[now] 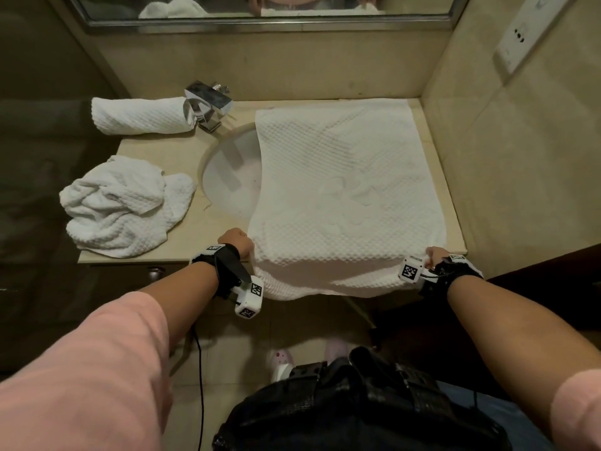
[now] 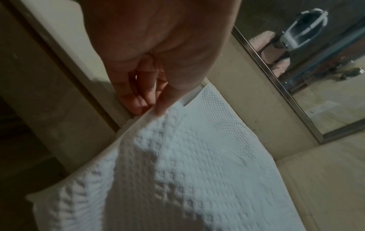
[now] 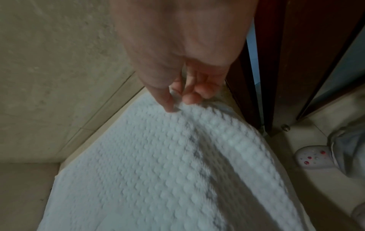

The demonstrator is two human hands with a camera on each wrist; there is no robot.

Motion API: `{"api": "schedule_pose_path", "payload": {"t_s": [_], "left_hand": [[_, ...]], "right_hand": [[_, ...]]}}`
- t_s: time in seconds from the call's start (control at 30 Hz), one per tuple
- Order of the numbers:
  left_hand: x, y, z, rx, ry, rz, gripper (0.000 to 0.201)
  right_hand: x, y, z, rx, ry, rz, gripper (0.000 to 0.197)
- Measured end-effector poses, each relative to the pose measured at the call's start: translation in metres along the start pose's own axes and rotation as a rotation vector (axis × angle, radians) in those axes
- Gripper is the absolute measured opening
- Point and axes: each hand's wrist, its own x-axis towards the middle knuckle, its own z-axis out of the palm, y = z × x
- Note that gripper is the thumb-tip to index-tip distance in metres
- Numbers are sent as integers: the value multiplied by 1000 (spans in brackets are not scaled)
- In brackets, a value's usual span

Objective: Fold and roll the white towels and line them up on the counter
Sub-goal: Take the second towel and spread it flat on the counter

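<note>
**Spread Flat, Ready for the First Fold**

Pink-sleeved forearms reaching in from the bottom edge, wrist cameras strapped on. Beyond them, beige counter (image 1: pixel 153 151) running wall to wall under a mirror (image 1: pixel 260 8), cut by an oval sink (image 1: pixel 231 177). Draped across the right half of that surface, one white waffle-weave towel (image 1: pixel 344 190), laid open and covering part of the basin, its near edge hanging over the front lip, judged to be pulled taut so the cloth lies smooth before folding. Heaped at the left end, a crumpled towel (image 1: pixel 123 206), apparently waiting its turn. Tucked at the back left beside the chrome faucet (image 1: pixel 208 104), a finished rolled towel (image 1: pixel 140 115), seemingly first of the row.

Clamped at the near left corner, left hand (image 1: pixel 235 242), thumb on top and fingers (image 2: pixel 136 103) curled beneath the hem. Pinching the near right corner, right hand (image 3: pixel 177 87), thumb and fingertips closed on the fabric, seen clearly only from the wrist view. Both corners held level and well apart, likely to lift the hanging edge forward over the rest without a crease.
</note>
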Motion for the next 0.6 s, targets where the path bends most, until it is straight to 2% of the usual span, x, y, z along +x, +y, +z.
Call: {"api": "schedule_pose_path", "payload": {"t_s": [0.07,0.13,0.27,0.4,0.5,0.53,0.6], "left_hand": [[7,-2,4,-36,-44,-3,26],[11,-3,6,-45,-65,-10,34],[16,-8,8,-60,-35,-16,37],[11,-9,6,-41,21,-13,38],[5,-7,6,9,62,-10,37],[1,-5,5,35,60,-15,36],[-3,-4,5,103,52,-15,35]], "right_hand": [[2,-2,1,-19,46,18,23],[-9,-4,2,-43,169,-21,29],[-14,4,6,142,305,-209,15],[-7,4,4,165,477,-286,33],[-13,1,2,125,419,-281,8],[-8,2,0,78,424,-250,27],[-7,1,0,13,405,-210,45]]}}
